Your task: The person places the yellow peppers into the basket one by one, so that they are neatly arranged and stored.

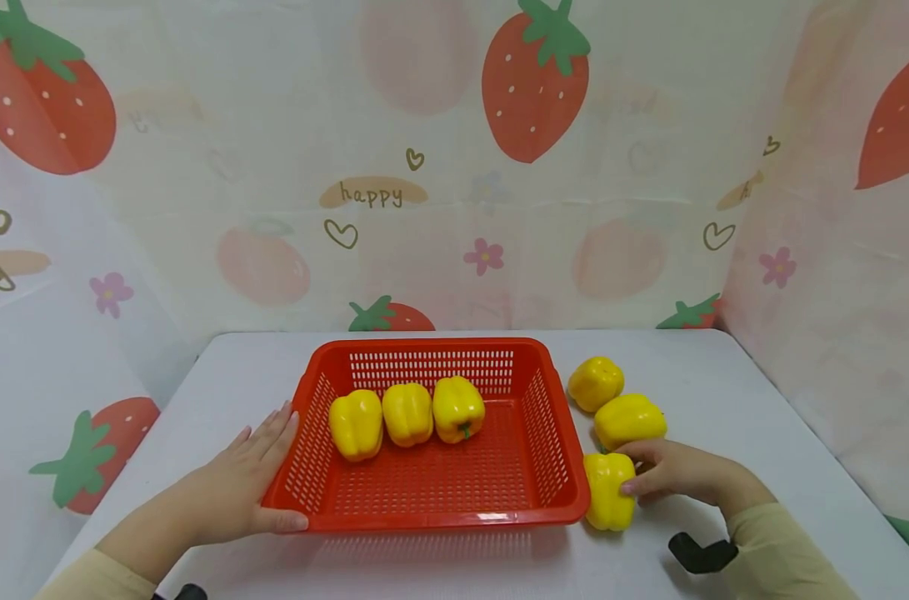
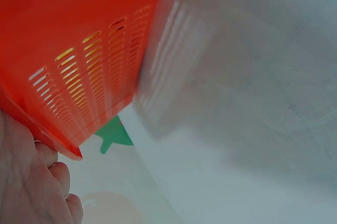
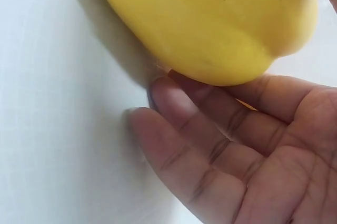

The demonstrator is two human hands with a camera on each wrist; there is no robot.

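The right hand (image 1: 671, 477) grasps a yellow bell pepper (image 1: 607, 496) between thumb and fingers, on the white table (image 1: 686, 358) just beside the right front corner of a red plastic basket (image 1: 439, 523). In the right wrist view its fingers reach round the underside of the pepper; the contact at the fingertips is partly hidden, so how firm the hold is seems hard to judge.

The left hand (image 1: 247, 479) is laid against the basket's left rim, fingers extended along it and the thumb at the front corner, not clenched.

Inside the basket 3 yellow peppers (image 1: 407, 415) stand in a row, left of centre. Another 2, the middle pepper (image 1: 629, 420) and the rear pepper (image 1: 596, 384), lie on the table along the basket's right side.

Behind, a fruit-print cloth (image 1: 274, 125) carries the handwritten word "happy" (image 1: 373, 195) on a tan oval. On the left panel a cut-off oval (image 1: 7, 267) shows "py"; on the right, a smaller oval (image 1: 741, 192) shows only an "h". Strawberries (image 1: 535, 87) and outlined hearts surround the lettering.
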